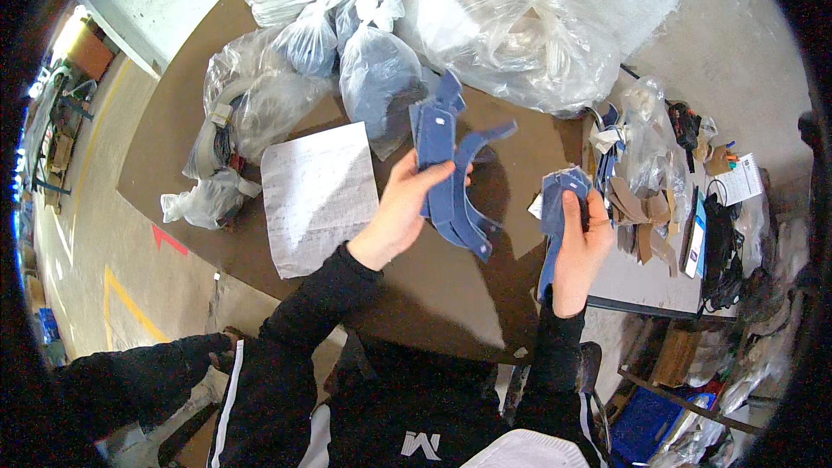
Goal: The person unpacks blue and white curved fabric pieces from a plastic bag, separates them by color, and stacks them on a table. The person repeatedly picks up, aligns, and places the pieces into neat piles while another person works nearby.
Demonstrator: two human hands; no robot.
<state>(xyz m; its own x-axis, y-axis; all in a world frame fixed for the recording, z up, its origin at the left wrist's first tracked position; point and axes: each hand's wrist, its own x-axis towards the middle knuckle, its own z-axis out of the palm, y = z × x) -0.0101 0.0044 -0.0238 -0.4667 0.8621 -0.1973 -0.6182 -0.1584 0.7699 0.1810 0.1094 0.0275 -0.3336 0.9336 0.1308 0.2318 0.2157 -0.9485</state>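
My left hand (pixel 400 208) holds a stack of flat blue cut pieces (pixel 446 165), curved and strap-shaped, fanned out above the brown table (pixel 173 147). My right hand (pixel 582 243) grips a second, smaller bundle of blue pieces (pixel 557 199) that hangs down past the wrist. The two hands are apart, roughly level, over the table's near right part.
A printed white sheet (pixel 316 195) lies left of my left hand. Several clear plastic bags (pixel 511 26) with dark and blue contents crowd the far side. Brown and blue cut pieces (pixel 641 208) pile up at the right, beside cables and clutter (pixel 724 243).
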